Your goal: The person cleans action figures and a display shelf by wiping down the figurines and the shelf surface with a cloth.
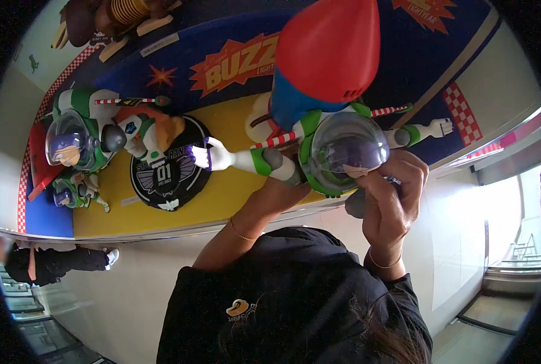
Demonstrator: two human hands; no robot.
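Note:
A large space-ranger figure (319, 151) with a clear dome helmet (350, 144) and outspread white-and-green arms is at the front of the yellow shelf (234, 188). My left hand (287, 193) reaches behind its body, under its outstretched arm, with the fingers hidden. Just beside the dome's lower edge is my right hand (397, 197), its fingers curled and pinched together against the figure. What lies between those fingertips is too small to make out. A grey rounded part (357, 204) shows beside this hand.
Behind the figure stands a red-and-blue rocket (328, 51). Farther left are a second ranger figure (79, 136), a smaller one (70, 189) and a round black base (170, 173). A brown toy dog (103, 18) is at the top left. A person (58, 265) is at the lower left.

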